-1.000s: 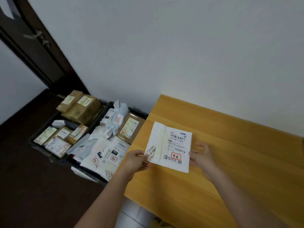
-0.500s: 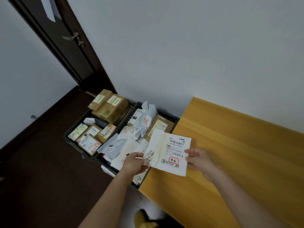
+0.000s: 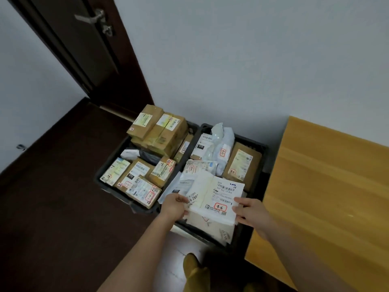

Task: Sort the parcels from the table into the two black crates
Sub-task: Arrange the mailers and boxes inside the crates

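Over the right crate [image 3: 255, 144], near its front edge, you hold a flat white parcel [image 3: 212, 199] by both ends: your left hand [image 3: 173, 206] pinches its left edge with thumb on top, and your right hand [image 3: 249, 210] grips its right edge, fingers curled under. Its label faces up, with a barcode at the far side and a red stamp near the middle. The parcel hangs just above other white soft mailers already lying in that crate; I cannot tell whether it touches them. Farther back in the same crate sit a crumpled grey-white bag [image 3: 221, 144] and a brown box [image 3: 242, 163] with a pale label. The left crate [image 3: 99, 180] stands touching the right one and is packed with brown cardboard boxes, two of them stacked high at the far end [image 3: 160, 131] and several labelled ones at the near end [image 3: 136, 182]. To your right is the yellow wooden surface [image 3: 326, 186], its left edge just beside the right crate. Both crates rest on a dark floor [image 3: 52, 197], and a dark door [image 3: 84, 45] with a metal handle stands at the far left against the pale wall.
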`<action>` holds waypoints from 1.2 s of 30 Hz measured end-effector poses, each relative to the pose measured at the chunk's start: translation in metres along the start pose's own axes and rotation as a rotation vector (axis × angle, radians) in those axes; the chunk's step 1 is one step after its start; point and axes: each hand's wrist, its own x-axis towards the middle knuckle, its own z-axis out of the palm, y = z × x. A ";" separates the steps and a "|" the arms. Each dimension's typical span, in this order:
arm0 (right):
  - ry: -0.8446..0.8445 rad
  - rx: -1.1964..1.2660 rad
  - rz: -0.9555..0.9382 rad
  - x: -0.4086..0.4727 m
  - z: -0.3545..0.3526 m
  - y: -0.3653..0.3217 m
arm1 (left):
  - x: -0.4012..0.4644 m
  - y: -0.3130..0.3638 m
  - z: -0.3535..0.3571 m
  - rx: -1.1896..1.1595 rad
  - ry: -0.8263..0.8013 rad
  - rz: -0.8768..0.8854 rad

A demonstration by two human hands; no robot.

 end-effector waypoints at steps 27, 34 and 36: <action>-0.034 -0.883 -0.158 0.125 0.097 0.042 | 0.146 -0.048 0.012 0.772 -0.432 0.097; -0.107 -0.890 -0.106 0.140 0.103 0.038 | 0.169 -0.052 0.012 0.655 -0.410 0.012; -0.118 -0.896 -0.100 0.140 0.102 0.037 | 0.168 -0.045 0.010 0.638 -0.419 0.007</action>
